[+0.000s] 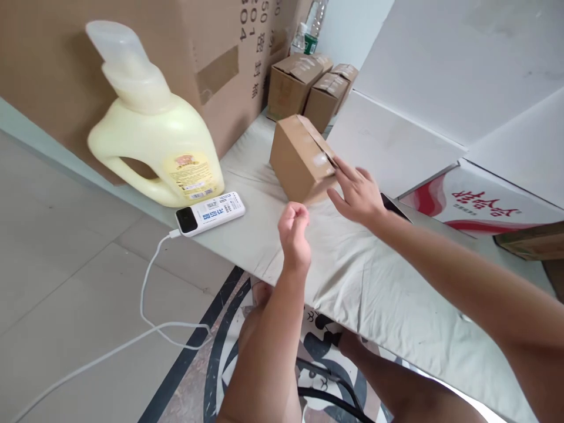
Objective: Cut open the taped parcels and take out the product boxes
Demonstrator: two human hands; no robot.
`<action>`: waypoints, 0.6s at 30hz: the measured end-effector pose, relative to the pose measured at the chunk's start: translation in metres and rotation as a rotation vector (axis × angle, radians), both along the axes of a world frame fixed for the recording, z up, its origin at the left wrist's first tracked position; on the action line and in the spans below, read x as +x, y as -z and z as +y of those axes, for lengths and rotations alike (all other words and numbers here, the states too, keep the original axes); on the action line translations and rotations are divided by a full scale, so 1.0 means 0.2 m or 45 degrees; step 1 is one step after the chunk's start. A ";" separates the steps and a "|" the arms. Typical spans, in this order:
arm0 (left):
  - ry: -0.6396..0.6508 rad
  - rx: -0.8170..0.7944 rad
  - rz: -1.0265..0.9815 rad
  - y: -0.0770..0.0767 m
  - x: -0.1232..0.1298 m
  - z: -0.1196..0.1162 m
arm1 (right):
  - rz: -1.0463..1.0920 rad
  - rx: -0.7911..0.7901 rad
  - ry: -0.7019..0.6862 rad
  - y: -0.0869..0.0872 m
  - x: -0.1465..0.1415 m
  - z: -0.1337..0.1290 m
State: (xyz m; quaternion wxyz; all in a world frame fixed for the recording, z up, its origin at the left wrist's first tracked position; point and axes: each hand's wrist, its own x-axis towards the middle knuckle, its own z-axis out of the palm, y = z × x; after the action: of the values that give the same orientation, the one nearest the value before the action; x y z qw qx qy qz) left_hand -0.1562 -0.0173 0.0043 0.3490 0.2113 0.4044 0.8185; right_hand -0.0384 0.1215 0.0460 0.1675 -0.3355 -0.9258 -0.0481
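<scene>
A brown cardboard box (293, 155) stands on the cloth-covered surface (259, 235), its taped top tilted towards the right. My right hand (359, 194) has its fingers spread, with the fingertips at the box's near right edge. Just in front of the box, my left hand (295, 232) is closed with its fingers curled in; whether anything small is inside is hidden. Part of a dark flat object (394, 207) shows behind my right wrist.
A large yellow jug (154, 141) and a white power bank (211, 214) with a cable stand at the left. Behind are a big carton (229, 59), smaller boxes (291, 85) and plastic bottles (312, 29). A red and white carton (484, 200) lies at the right.
</scene>
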 end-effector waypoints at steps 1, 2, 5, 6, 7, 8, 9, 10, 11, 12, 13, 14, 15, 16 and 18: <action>-0.098 -0.041 0.049 0.01 0.01 0.01 | 0.098 0.021 -0.010 0.02 0.15 -0.11; -0.195 -0.085 0.110 0.02 0.01 0.02 | 0.211 0.051 -0.031 0.04 0.30 -0.23; -0.301 -0.168 0.379 0.06 0.06 0.06 | 0.525 0.029 0.027 0.10 0.67 -0.60; -0.236 -0.165 0.488 0.07 0.08 0.07 | 0.642 0.041 0.052 0.13 0.76 -0.70; -0.127 -0.151 0.591 0.07 0.11 0.09 | 0.789 0.090 0.070 0.15 0.83 -0.78; 0.010 -0.125 0.685 0.07 0.15 0.10 | 0.931 0.148 0.080 0.18 0.89 -0.84; 0.148 -0.091 0.765 0.08 0.19 0.11 | 1.058 0.215 0.078 0.21 0.93 -0.89; 0.263 -0.056 0.827 0.08 0.24 0.12 | 1.159 0.272 0.072 0.24 0.96 -0.91; 0.348 -0.026 0.865 0.08 0.28 0.13 | 1.225 0.308 0.067 0.25 0.99 -0.92; 0.405 -0.004 0.883 0.09 0.32 0.14 | 1.261 0.319 0.069 0.27 1.01 -0.92; 0.436 0.006 0.883 0.09 0.36 0.15 | 1.282 0.310 0.079 0.27 1.03 -0.92; 0.446 0.005 0.870 0.10 0.39 0.16 | 1.301 0.298 0.099 0.27 1.05 -0.92; 0.446 -0.004 0.849 0.11 0.42 0.18 | 1.327 0.293 0.132 0.26 1.09 -0.91; 0.446 -0.012 0.828 0.12 0.45 0.19 | 1.356 0.290 0.189 0.24 1.13 -0.91; 0.436 -0.021 0.792 0.13 0.49 0.22 | 1.371 0.273 0.415 0.23 1.24 -0.90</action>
State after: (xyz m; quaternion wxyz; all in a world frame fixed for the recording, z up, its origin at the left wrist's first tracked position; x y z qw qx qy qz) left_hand -0.0587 0.0263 -0.0222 0.3429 0.5123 0.4568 0.6413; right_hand 0.2102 -0.0594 0.0008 0.6390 -0.4323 -0.6361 0.0106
